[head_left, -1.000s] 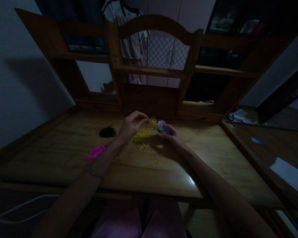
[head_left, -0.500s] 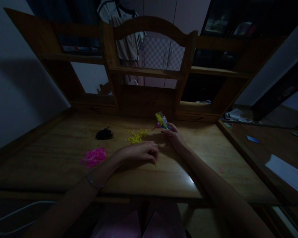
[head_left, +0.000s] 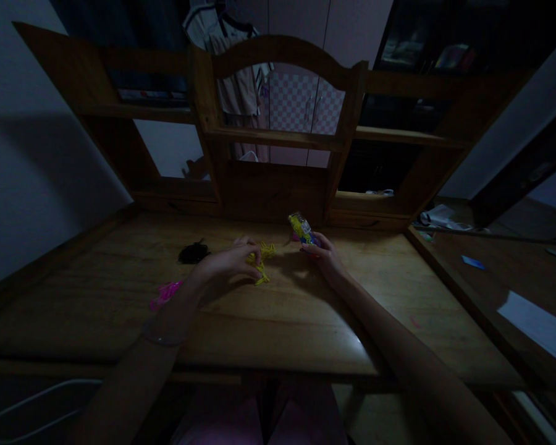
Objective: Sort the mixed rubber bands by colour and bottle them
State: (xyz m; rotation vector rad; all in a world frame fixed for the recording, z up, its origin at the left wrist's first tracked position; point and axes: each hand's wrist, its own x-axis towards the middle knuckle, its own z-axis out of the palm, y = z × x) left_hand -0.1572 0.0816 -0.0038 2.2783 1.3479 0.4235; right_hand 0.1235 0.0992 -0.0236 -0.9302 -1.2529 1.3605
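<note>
On the wooden desk, my left hand (head_left: 238,258) is over a small pile of yellow rubber bands (head_left: 267,250), thumb and fingers apart and curved around part of it. Some of the bands sit between thumb and fingertips, partly hidden by the hand. My right hand (head_left: 323,252) is closed around the lower end of a small clear packet (head_left: 301,227) with yellow bands showing inside and a pale label. Its wrapped end is covered by my fingers. A small pink thing (head_left: 295,237) lies just behind the packet, mostly hidden.
A black heap of bands (head_left: 193,252) lies left of the yellow pile. Nearer me is a pink heap (head_left: 164,295), partly covered by my left forearm. A wooden shelf unit (head_left: 278,139) rises at the back. White paper (head_left: 537,327) and a blue card (head_left: 472,262) lie on the right-hand surface.
My left hand has moved left and away from me, from a loose yellow band on the desk to the yellow pile. That loose band no longer shows there. The right hand stays with the packet.
</note>
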